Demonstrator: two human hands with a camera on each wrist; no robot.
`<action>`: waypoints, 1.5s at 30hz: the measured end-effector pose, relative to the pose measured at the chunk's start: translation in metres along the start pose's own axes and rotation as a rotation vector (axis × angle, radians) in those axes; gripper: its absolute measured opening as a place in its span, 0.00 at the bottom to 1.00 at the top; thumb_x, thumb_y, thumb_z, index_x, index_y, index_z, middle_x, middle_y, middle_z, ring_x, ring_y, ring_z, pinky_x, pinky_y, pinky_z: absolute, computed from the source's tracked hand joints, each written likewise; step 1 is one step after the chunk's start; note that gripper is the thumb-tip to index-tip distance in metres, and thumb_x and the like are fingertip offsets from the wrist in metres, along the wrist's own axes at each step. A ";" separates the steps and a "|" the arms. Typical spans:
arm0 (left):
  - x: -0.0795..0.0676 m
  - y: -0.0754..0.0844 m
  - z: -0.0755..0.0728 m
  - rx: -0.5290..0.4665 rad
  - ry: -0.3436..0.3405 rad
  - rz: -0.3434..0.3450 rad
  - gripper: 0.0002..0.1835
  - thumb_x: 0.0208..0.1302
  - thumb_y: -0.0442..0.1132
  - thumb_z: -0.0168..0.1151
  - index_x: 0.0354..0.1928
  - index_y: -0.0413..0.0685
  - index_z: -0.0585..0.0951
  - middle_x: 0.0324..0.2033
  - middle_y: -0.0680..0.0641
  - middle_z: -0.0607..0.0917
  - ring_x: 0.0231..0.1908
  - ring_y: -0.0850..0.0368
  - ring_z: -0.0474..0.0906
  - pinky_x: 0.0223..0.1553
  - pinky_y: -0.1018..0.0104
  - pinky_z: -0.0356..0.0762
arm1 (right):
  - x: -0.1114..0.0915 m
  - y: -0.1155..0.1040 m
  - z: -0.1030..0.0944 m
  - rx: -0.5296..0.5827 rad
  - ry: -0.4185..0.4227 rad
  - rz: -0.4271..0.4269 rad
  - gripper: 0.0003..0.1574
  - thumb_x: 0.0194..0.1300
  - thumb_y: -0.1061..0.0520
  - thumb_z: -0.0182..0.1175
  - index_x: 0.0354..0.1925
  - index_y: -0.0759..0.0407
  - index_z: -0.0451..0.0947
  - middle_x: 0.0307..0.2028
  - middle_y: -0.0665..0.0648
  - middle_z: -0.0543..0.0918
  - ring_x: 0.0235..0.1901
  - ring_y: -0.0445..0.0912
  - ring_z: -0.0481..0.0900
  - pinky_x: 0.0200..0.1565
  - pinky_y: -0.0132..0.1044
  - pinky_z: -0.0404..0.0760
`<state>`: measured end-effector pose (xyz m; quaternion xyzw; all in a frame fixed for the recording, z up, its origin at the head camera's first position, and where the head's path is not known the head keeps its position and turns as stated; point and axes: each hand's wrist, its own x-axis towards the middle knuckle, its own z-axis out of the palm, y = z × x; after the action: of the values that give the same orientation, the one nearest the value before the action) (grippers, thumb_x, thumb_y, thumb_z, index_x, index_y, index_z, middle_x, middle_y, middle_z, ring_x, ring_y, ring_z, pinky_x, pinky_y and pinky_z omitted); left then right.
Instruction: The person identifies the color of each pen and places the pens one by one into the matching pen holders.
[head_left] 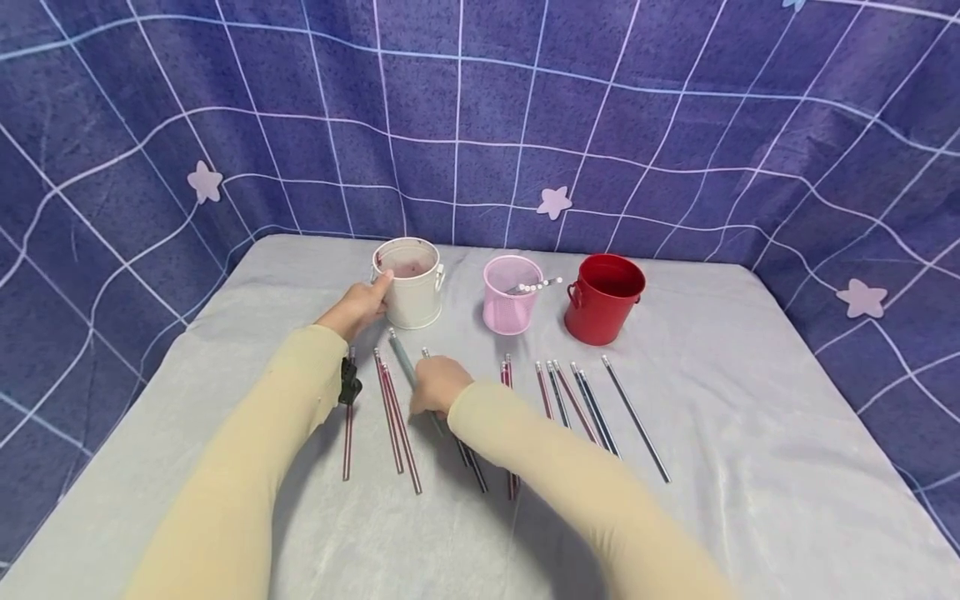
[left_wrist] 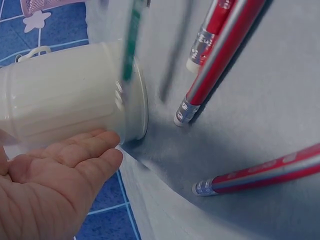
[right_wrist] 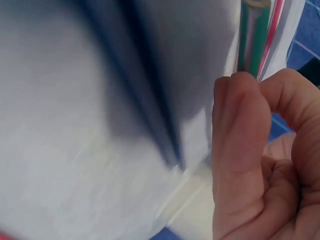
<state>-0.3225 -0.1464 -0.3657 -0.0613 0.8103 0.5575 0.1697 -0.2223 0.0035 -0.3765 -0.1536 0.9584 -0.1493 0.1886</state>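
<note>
My left hand (head_left: 362,307) is at the side of a white metal bucket (head_left: 415,298), thumb at the rim and fingers along the outer wall. In the left wrist view those fingers lie nearly straight beside the bucket (left_wrist: 65,95). My right hand (head_left: 438,386) pinches a green pencil (head_left: 402,358) between thumb and fingers. The pencil's eraser end points toward the bucket, and its shadow falls apart from it. In the right wrist view the green pencil (right_wrist: 254,40) rises from the fingertips. Red pencils (head_left: 394,417) lie near the left hand. Dark pencils (head_left: 472,467) lie partly hidden beneath the right hand.
A pink mesh cup (head_left: 510,304) holding white-tipped pencils stands right of the white bucket, then a red bucket (head_left: 597,312). More red and dark blue pencils (head_left: 637,421) lie on the grey cloth (head_left: 750,467). A blue curtain (head_left: 480,125) hangs behind.
</note>
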 end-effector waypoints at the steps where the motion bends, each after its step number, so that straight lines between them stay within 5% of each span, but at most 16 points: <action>1: 0.000 0.000 0.000 -0.005 0.001 -0.002 0.43 0.75 0.58 0.30 0.67 0.18 0.46 0.65 0.23 0.58 0.67 0.39 0.56 0.69 0.57 0.55 | -0.001 0.004 -0.003 -0.002 0.005 0.003 0.17 0.51 0.59 0.69 0.16 0.56 0.71 0.14 0.51 0.75 0.05 0.38 0.66 0.11 0.27 0.71; 13: 0.000 -0.001 -0.001 -0.026 -0.001 -0.014 0.43 0.75 0.58 0.31 0.67 0.18 0.46 0.65 0.23 0.58 0.67 0.39 0.56 0.68 0.58 0.56 | -0.032 0.083 -0.039 -0.036 0.064 0.014 0.14 0.49 0.64 0.68 0.19 0.58 0.71 0.17 0.53 0.76 0.12 0.43 0.74 0.16 0.31 0.76; 21: -0.002 0.001 0.000 -0.009 -0.016 -0.009 0.43 0.75 0.58 0.30 0.68 0.19 0.44 0.65 0.23 0.57 0.67 0.39 0.56 0.69 0.57 0.54 | -0.058 0.123 -0.049 -0.131 0.115 -0.022 0.18 0.46 0.63 0.66 0.13 0.56 0.66 0.13 0.51 0.69 0.17 0.45 0.67 0.21 0.35 0.69; 28: -0.003 0.000 0.000 -0.008 -0.017 -0.009 0.43 0.75 0.58 0.29 0.68 0.19 0.43 0.65 0.23 0.57 0.67 0.39 0.56 0.69 0.57 0.54 | -0.071 0.135 -0.047 -0.128 0.127 -0.208 0.16 0.46 0.64 0.64 0.13 0.56 0.67 0.12 0.48 0.65 0.18 0.43 0.61 0.21 0.32 0.64; 33: -0.002 0.002 0.000 -0.004 -0.013 -0.010 0.43 0.75 0.58 0.29 0.68 0.20 0.43 0.65 0.23 0.57 0.67 0.39 0.56 0.69 0.57 0.53 | -0.073 0.142 -0.059 0.097 0.155 -0.343 0.01 0.51 0.64 0.61 0.26 0.61 0.78 0.18 0.48 0.76 0.21 0.40 0.70 0.25 0.30 0.72; 38: -0.001 0.000 0.001 -0.003 -0.029 -0.007 0.43 0.75 0.57 0.30 0.68 0.19 0.44 0.65 0.23 0.57 0.67 0.38 0.56 0.69 0.57 0.54 | -0.080 0.148 -0.075 0.385 0.175 -0.436 0.11 0.53 0.67 0.60 0.38 0.69 0.80 0.21 0.54 0.83 0.21 0.38 0.74 0.26 0.30 0.75; 45: 0.002 -0.001 -0.001 0.027 -0.023 -0.007 0.44 0.75 0.59 0.29 0.68 0.19 0.45 0.64 0.23 0.59 0.67 0.38 0.57 0.70 0.55 0.51 | -0.088 0.154 -0.114 0.745 0.253 -0.418 0.11 0.55 0.74 0.57 0.40 0.76 0.77 0.23 0.54 0.84 0.21 0.38 0.79 0.27 0.27 0.80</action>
<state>-0.3240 -0.1472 -0.3665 -0.0554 0.8155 0.5465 0.1821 -0.2282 0.2000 -0.3006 -0.2462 0.8032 -0.5369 0.0779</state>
